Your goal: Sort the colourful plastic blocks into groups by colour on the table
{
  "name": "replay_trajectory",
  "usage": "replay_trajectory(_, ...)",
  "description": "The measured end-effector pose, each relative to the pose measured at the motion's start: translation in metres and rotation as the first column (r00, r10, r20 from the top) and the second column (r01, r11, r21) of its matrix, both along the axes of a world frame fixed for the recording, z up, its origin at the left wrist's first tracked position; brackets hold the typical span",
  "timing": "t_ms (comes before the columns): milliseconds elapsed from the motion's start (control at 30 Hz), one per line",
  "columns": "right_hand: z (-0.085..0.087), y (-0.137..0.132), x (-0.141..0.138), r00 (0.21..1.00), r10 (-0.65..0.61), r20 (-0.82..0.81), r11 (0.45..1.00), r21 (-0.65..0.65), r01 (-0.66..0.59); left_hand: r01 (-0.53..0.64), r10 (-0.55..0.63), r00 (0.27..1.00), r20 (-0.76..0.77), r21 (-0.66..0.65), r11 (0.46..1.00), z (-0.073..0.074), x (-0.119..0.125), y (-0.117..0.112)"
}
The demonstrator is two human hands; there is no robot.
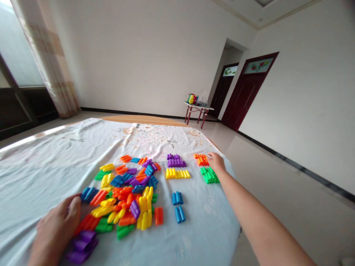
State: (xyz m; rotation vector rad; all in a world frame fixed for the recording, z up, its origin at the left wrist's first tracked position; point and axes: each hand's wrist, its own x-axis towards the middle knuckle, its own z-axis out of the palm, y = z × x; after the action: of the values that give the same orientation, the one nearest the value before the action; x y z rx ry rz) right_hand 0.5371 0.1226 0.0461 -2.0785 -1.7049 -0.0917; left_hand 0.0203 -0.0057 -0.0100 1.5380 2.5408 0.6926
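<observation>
Closest to me, my left hand [55, 225] lies open, fingers loosely spread over purple blocks [83, 244] at the mixed pile [127, 199], while my right hand [216, 161], pinching or not I cannot tell, touches the orange blocks [201, 159] at its fingertips; I judge its wrist could knock the green blocks [210, 175] just behind those fingertips off the tablecloth [55, 159].

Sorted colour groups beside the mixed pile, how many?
5: purple group, yellow group below it, orange group at the right hand, green group under that, blue group nearest, split in two. None seems hidden.

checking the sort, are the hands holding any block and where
Nothing clearly held. The right hand touches the orange group; a pinch cannot be told. The left hand lies flat by the mixed pile.
</observation>
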Motion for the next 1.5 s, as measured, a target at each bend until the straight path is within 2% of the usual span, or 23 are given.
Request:
replay_trajectory(100, 0.011, -0.021, -0.042, 0.978, 0.189, -0.084, 0.974, 0.144, -0.176, 0.047, -0.045, 0.997, 0.066, -0.036, 0.998, 0.012, 0.010, -0.007)
replay_trajectory(167, 0.015, -0.042, -0.078, 0.881, 0.431, -0.194, 0.881, 0.304, -0.363, 0.046, -0.044, 0.996, 0.081, -0.025, 0.999, 0.017, 0.015, -0.010)
replay_trajectory(233, 0.017, -0.067, -0.118, 0.744, 0.618, -0.254, 0.772, 0.376, -0.513, 0.030, -0.030, 0.996, 0.088, 0.003, 1.000, 0.018, 0.018, -0.011)
replay_trajectory(367, 0.013, -0.111, -0.186, 0.551, 0.759, -0.346, 0.650, 0.362, -0.668, 0.033, -0.038, 0.996, 0.086, 0.067, 0.997, 0.014, 0.017, -0.013)
replay_trajectory(433, 0.009, -0.125, -0.208, 0.499, 0.791, -0.353, 0.603, 0.318, -0.731, 0.040, -0.047, 0.995, 0.088, 0.082, 0.996, 0.013, 0.016, -0.014)
replay_trajectory(500, 0.005, -0.135, -0.221, 0.493, 0.798, -0.345, 0.588, 0.271, -0.762, 0.035, -0.043, 0.995, 0.090, 0.093, 0.995, 0.013, 0.016, -0.014)
replay_trajectory(700, -0.007, -0.144, -0.231, 0.542, 0.799, -0.259, 0.591, 0.176, -0.787, 0.023, -0.035, 0.995, 0.098, 0.116, 0.993, 0.014, 0.018, -0.014)
replay_trajectory(800, -0.012, -0.144, -0.231, 0.517, 0.815, -0.262, 0.569, 0.185, -0.802, 0.021, -0.033, 0.994, 0.102, 0.116, 0.993, 0.014, 0.018, -0.015)
replay_trajectory(1033, -0.015, -0.135, -0.221, 0.469, 0.837, -0.283, 0.543, 0.307, -0.782, 0.030, -0.042, 0.991, 0.124, 0.096, 0.995, 0.015, 0.018, -0.014)
replay_trajectory(1267, -0.017, -0.133, -0.213, 0.412, 0.874, -0.258, 0.477, 0.293, -0.829, 0.040, -0.052, 0.988, 0.149, 0.081, 0.996, 0.015, 0.017, -0.015)
replay_trajectory(1400, -0.016, -0.136, -0.212, 0.430, 0.869, -0.243, 0.487, 0.271, -0.830, 0.043, -0.055, 0.984, 0.170, 0.069, 0.997, 0.017, 0.017, -0.016)
replay_trajectory(1500, -0.015, -0.137, -0.215, 0.473, 0.852, -0.226, 0.520, 0.261, -0.813, 0.047, -0.054, 0.982, 0.183, 0.044, 0.998, 0.018, 0.017, -0.015)
